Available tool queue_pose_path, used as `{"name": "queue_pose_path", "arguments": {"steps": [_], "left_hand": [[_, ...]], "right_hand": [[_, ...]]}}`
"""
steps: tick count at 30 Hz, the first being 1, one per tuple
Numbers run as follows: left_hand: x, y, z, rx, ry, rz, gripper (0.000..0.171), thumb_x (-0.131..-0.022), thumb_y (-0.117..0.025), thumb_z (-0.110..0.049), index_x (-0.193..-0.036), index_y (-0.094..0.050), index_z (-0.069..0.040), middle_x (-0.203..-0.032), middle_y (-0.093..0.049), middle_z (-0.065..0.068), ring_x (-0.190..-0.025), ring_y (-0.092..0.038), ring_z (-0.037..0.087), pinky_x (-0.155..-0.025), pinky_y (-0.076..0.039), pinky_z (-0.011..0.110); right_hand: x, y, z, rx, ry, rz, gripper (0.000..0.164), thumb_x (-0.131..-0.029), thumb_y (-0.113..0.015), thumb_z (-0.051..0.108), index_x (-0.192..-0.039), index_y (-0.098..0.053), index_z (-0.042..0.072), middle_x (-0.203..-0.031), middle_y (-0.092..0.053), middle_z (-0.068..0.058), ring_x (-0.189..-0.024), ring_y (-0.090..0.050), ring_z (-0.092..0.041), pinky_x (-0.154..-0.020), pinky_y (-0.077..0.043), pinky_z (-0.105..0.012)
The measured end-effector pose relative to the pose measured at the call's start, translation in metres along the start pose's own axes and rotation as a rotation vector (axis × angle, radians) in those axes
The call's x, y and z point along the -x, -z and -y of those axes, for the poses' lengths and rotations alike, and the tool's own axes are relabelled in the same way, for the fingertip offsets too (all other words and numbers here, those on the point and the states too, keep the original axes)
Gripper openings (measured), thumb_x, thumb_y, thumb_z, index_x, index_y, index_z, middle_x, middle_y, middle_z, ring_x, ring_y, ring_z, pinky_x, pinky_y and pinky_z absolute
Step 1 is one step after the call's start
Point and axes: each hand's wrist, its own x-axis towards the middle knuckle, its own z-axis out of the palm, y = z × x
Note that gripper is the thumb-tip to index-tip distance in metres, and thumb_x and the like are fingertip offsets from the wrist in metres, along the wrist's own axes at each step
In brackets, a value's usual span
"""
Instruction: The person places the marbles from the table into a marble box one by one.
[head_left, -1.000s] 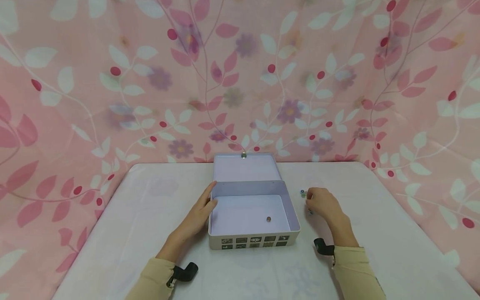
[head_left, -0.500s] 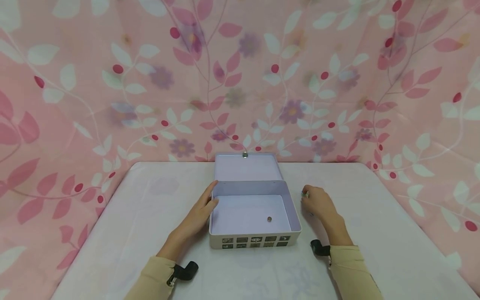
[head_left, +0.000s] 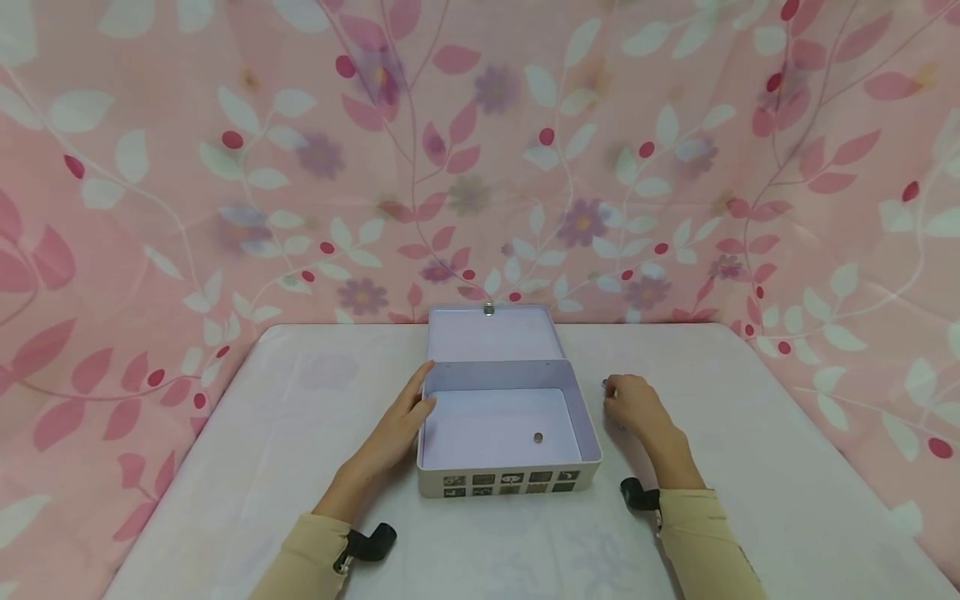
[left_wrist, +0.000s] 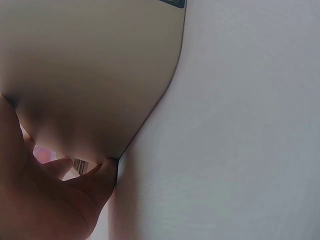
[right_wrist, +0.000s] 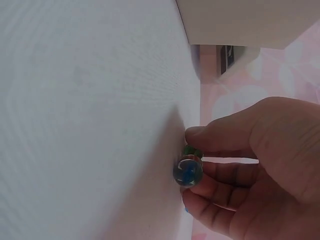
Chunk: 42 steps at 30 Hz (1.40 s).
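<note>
Right hand (right_wrist: 235,165), right of centre in the head view, pinches a blue glass marble (right_wrist: 188,171) in curled fingertips just above the table (head_left: 300,533); left hand (head_left: 393,429), fingers straight, rests against the open tin box (head_left: 510,483) at its left wall; one marble (head_left: 537,437) lies inside. Recommended: keep the pinch firm, clear the right wall, release low so it doesn't bounce.

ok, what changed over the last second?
The right hand shifted slightly left and away from the person, toward the tin box. A second ago marbles lay on the table just beyond its fingers; now it pinches a glass marble, and none show loose there in the head view. Unchanged: the left hand rests on the box's left wall, lid open, one marble inside.
</note>
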Motion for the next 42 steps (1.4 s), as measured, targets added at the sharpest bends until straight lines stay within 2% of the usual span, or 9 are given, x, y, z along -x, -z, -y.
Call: {"name": "queue_pose_path", "arguments": {"steps": [6,12,20,22,27,31,38,42], "left_hand": [[0.001,0.0,-0.001,0.007,0.001,0.005,0.062,-0.106,-0.039,-0.023,-0.161,-0.011,-0.024,-0.169,-0.008,0.003,-0.153,-0.017,0.036,-0.122,-0.017,0.059],[0.001,0.0,-0.001,0.008,0.004,0.007,0.062,-0.106,-0.038,-0.022,-0.161,-0.011,-0.023,-0.169,-0.007,0.003,-0.153,-0.017,0.036,-0.122,-0.016,0.06],[0.002,0.001,-0.003,0.025,0.006,0.014,0.062,-0.106,-0.039,-0.026,-0.161,-0.011,-0.025,-0.169,-0.007,0.002,-0.153,-0.017,0.036,-0.123,-0.017,0.058],[-0.003,-0.001,0.008,0.024,0.0,0.006,0.061,-0.106,-0.039,-0.026,-0.161,-0.011,-0.028,-0.169,-0.007,0.0,-0.154,-0.017,0.036,-0.122,-0.016,0.059],[-0.015,-0.006,0.034,0.017,-0.04,-0.04,0.06,-0.106,-0.039,-0.025,-0.159,-0.014,-0.036,-0.168,-0.01,-0.003,-0.153,-0.02,0.035,-0.122,-0.016,0.06],[-0.014,-0.006,0.034,0.015,-0.058,-0.052,0.06,-0.105,-0.039,-0.025,-0.159,-0.014,-0.035,-0.168,-0.011,-0.004,-0.153,-0.021,0.035,-0.122,-0.017,0.059],[-0.016,-0.005,0.036,0.016,-0.037,-0.044,0.06,-0.106,-0.039,-0.028,-0.159,-0.013,-0.036,-0.168,-0.009,-0.005,-0.154,-0.018,0.033,-0.123,-0.016,0.058],[-0.014,-0.004,0.029,0.029,-0.02,-0.017,0.061,-0.106,-0.038,-0.024,-0.16,-0.011,-0.031,-0.169,-0.006,-0.002,-0.154,-0.015,0.033,-0.123,-0.014,0.057]], "right_hand": [[0.002,0.001,0.0,0.011,0.005,0.002,0.005,-0.079,-0.059,0.003,-0.076,-0.064,0.004,-0.078,-0.064,-0.012,-0.07,-0.054,-0.025,-0.061,-0.043,-0.036],[0.0,0.005,0.003,-0.011,0.002,0.005,0.007,-0.082,-0.058,0.004,-0.08,-0.065,0.003,-0.08,-0.065,-0.011,-0.07,-0.055,-0.024,-0.059,-0.043,-0.034],[0.001,0.015,0.01,-0.03,0.095,-0.118,0.011,-0.085,-0.06,0.005,-0.09,-0.068,-0.001,-0.078,-0.062,-0.012,-0.071,-0.055,-0.023,-0.064,-0.046,-0.038],[0.002,0.018,0.014,-0.04,0.116,-0.14,0.01,-0.087,-0.062,0.006,-0.091,-0.068,0.0,-0.077,-0.061,-0.01,-0.071,-0.054,-0.023,-0.065,-0.045,-0.037],[0.005,0.023,0.03,-0.134,0.207,-0.207,0.01,-0.088,-0.067,0.007,-0.096,-0.07,0.001,-0.08,-0.062,-0.009,-0.074,-0.054,-0.021,-0.069,-0.047,-0.035],[0.008,0.025,0.047,-0.183,0.28,-0.262,0.009,-0.087,-0.067,0.006,-0.095,-0.07,0.003,-0.082,-0.063,-0.008,-0.076,-0.056,-0.021,-0.07,-0.048,-0.035],[0.017,0.021,0.073,-0.201,0.315,-0.239,0.01,-0.089,-0.067,0.006,-0.098,-0.07,0.004,-0.089,-0.063,-0.004,-0.08,-0.059,-0.018,-0.07,-0.053,-0.032],[0.02,0.015,0.082,-0.188,0.377,-0.242,0.009,-0.086,-0.071,0.004,-0.095,-0.07,0.006,-0.088,-0.063,-0.003,-0.078,-0.06,-0.015,-0.068,-0.054,-0.029]]}}
